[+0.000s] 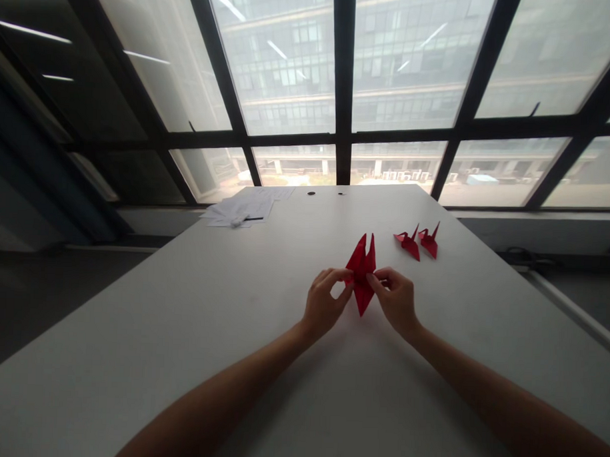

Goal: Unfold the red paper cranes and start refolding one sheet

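Between my two hands is a red folded origami paper (362,298), with two narrow points at the far end and one broad point toward me. My left hand (326,297) pinches its left edge between thumb and fingers. On the opposite side, my right hand (396,300) grips the right edge, its thumb lying over the paper's middle. Fingertips hide part of the folds. Beyond my right hand, two finished-looking red paper cranes stand on the table: the nearer-left crane (409,246) and the right crane (428,242).
The white table (206,332) stretches away toward large dark-framed windows. Loose white papers (243,206) lie at its far left, with a dark pen-like stick (254,218) on them. Two small dark holes show near the far edge. A dark cable (527,256) sits beyond the right edge.
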Demonstrator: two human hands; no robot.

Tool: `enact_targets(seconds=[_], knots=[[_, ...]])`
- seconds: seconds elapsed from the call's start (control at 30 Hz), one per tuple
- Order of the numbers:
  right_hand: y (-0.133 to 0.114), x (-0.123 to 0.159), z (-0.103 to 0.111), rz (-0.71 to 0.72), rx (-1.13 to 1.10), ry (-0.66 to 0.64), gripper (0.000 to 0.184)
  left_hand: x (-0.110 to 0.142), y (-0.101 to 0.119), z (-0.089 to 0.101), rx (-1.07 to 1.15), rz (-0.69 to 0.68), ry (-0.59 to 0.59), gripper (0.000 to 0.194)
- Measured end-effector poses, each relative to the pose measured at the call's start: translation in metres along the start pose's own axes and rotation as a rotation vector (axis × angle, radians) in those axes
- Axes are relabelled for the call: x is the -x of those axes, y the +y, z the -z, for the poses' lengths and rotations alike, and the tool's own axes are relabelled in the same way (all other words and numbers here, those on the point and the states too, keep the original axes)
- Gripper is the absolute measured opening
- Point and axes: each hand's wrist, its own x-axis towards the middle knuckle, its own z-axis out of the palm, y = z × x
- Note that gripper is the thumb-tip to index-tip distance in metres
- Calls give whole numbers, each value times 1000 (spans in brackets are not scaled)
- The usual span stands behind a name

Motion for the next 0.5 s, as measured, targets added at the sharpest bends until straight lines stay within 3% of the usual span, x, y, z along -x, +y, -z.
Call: enact_targets(seconds=[0.17,0.33,0.5], knots=[[-3,3,-2,-25,-2,-38,20,-1,-3,1,60,118,-27,12],[-6,5,-3,-32,27,-71,23,1,-2,4,-116,-30,-76,10],[-11,8,-4,47,72,-109,22,1,0,5,-216,-28,-66,7]])
